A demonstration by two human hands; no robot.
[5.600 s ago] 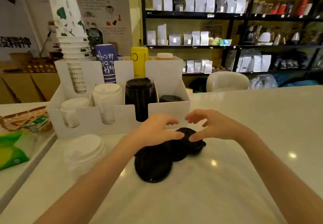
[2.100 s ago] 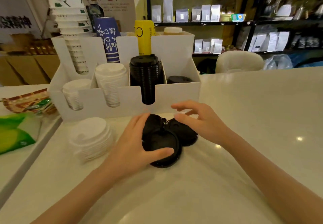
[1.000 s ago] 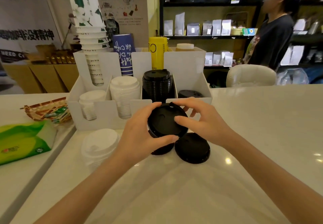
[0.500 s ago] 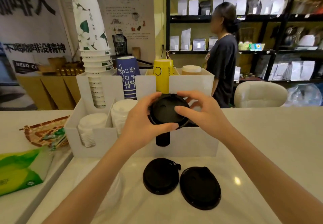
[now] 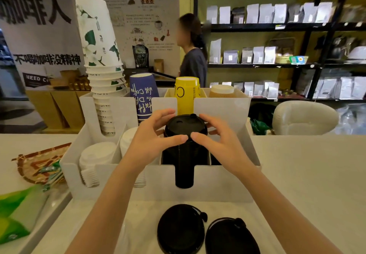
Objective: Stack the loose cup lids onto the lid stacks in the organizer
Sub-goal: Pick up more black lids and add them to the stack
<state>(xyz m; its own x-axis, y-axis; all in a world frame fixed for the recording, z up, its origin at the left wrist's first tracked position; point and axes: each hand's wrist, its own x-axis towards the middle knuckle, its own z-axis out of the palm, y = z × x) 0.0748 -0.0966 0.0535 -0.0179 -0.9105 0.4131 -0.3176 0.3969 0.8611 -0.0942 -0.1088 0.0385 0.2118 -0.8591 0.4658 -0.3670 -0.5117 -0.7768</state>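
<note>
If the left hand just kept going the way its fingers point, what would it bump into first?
Probably the black lid topping the black lid stack: the left hand already has its fingers at its rim. Beyond that is the right hand; depth is uncertain.

Paper cups: my tall white-and-green stack [image 5: 99, 55], a blue cup [image 5: 143, 99] and a yellow one [image 5: 187, 95] stand behind.
Left of me: woven tray [image 5: 37, 164], green packet [image 5: 15, 214].
Beyond my counter: a person [image 5: 193, 55], shelves of pouches [image 5: 267, 53].
</note>
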